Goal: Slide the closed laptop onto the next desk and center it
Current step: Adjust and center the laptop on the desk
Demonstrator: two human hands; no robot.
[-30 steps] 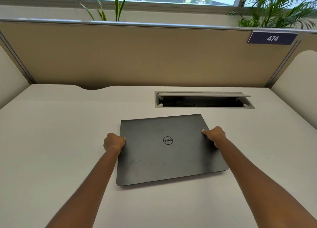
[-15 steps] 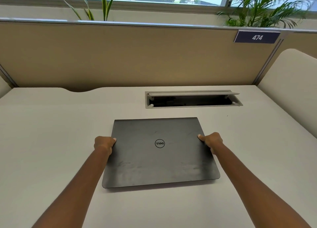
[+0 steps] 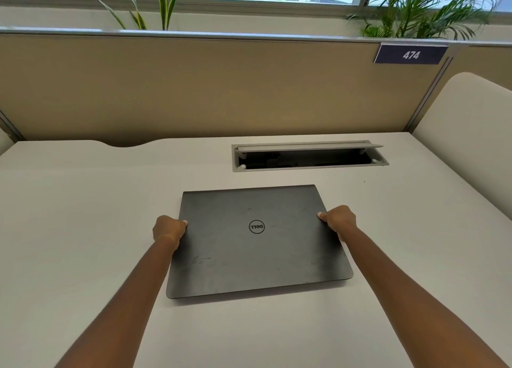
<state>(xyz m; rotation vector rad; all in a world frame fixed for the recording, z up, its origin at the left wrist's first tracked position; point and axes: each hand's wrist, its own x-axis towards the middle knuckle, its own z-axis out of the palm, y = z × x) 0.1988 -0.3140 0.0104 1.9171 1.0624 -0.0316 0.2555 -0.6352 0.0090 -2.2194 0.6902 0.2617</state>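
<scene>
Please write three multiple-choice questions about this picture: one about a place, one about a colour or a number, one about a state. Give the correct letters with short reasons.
1. Where is the cable hatch relative to the laptop?
A. beyond it, nearer the partition
B. under it
C. nearer the person

2. Which number is on the blue sign?
A. 447
B. 474
C. 744

3. How is the laptop?
A. open
B. closed, flat on the desk
C. lifted upright

Answers: 1 A, the hatch lies past the far edge. 2 B, white digits read 474. 3 B, the lid is shut, with the left hand and right hand gripping its sides.

Laptop (image 3: 257,243) on desk (image 3: 83,215), cable hatch (image 3: 309,157) behind it, partition (image 3: 194,85) beyond
</scene>
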